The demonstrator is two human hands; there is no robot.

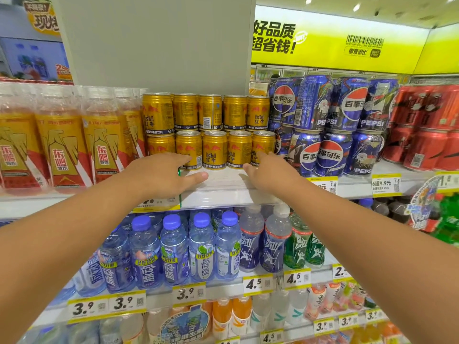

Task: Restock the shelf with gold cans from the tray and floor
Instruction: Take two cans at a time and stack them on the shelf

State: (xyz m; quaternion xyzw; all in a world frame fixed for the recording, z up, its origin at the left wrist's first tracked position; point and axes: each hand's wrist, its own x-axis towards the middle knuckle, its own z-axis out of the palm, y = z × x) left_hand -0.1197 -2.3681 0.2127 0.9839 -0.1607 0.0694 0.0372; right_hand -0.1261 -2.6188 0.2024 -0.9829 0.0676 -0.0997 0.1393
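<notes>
The ribbed gold metal drink cans (214, 150) stand two tiers high on the white metal shelf (223, 192), between the clear plastic bottles with gold-and-red labels (62, 140) and the dark blue cola cans (330, 155). Every gold can is upright, long axis vertical, pull-tab tops up, though the labels face different ways. The left hand (164, 175) and the right hand (270, 170) both reach in with fingers spread and loose — neither holds anything, fingertips at or touching the outer cans of the bottom row. The likely risk is a nudge: a push on a bottom can could shift the one stacked on its lid, and the upper tier could topple forward off the shelf edge — or sideways into the cola cans.
</notes>
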